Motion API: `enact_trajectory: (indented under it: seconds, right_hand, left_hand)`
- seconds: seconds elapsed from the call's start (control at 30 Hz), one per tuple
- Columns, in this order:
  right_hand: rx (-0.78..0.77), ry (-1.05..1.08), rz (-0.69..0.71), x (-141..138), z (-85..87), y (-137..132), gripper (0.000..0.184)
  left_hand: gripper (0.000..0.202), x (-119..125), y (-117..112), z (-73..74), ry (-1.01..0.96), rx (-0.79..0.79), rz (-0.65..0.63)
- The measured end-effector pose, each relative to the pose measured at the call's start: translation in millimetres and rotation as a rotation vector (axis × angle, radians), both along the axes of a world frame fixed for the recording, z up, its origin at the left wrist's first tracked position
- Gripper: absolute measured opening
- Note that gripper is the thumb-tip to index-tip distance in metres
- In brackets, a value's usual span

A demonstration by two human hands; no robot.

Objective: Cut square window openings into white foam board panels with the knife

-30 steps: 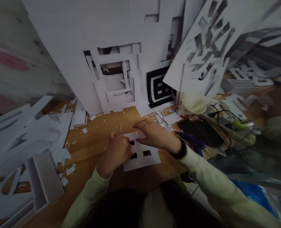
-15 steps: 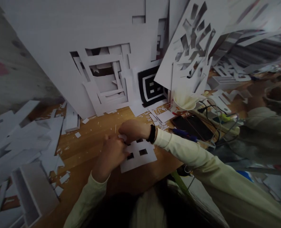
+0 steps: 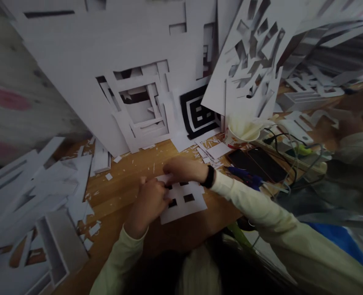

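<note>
A flat white board piece [image 3: 184, 211] with several dark rectangular openings lies on the wooden table in front of me. At its left edge is my left hand [image 3: 149, 203], its fingers curled closed against the board. My right hand [image 3: 184, 170] reaches over the far edge of the same piece, palm down with bent fingers. The right fingertips are mostly hidden behind the hand, and I cannot make out what they hold. Between the two hands, part of the board's far left corner shows. A black band [image 3: 210, 176] circles my right wrist.
A large white cut-out board [image 3: 86, 49] stands behind. To the right are a paper tub [image 3: 239, 137] of pale sticks, dark phones [image 3: 265, 164], a blue glue gun [image 3: 245, 177] and cables. White offcuts [image 3: 61, 180] pile up at left. Another person's sleeve [image 3: 356, 172] is at far right.
The whole view has shifted, so the table and things appear farther right. My right hand sits slightly farther from my left, and more of the board shows between them.
</note>
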State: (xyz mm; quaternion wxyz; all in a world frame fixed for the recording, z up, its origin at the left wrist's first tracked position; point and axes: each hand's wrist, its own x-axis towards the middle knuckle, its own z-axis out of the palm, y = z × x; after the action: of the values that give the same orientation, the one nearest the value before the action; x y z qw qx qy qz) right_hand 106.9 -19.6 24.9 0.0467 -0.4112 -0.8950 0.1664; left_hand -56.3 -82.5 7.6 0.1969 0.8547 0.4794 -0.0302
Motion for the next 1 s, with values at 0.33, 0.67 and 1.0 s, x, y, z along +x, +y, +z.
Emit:
enact_trajectory:
  seconds: [0.33, 0.67, 1.0]
  right_hand:
    - [0.196, 0.71, -1.262, 148, -48.4, -173, 0.055]
    - [0.285, 0.393, -1.105, 218, -97.4, -152, 0.069]
    - [0.226, 0.401, -1.001, 209, -112.2, -117, 0.066]
  left_hand:
    - [0.012, -1, -6, -9.7, 0.063, 0.001, 0.074]
    - [0.01, 0, -13, -14.1, 0.005, 0.074, 0.181]
    - [0.01, 7, -15, -3.6, 0.011, 0.032, 0.264]
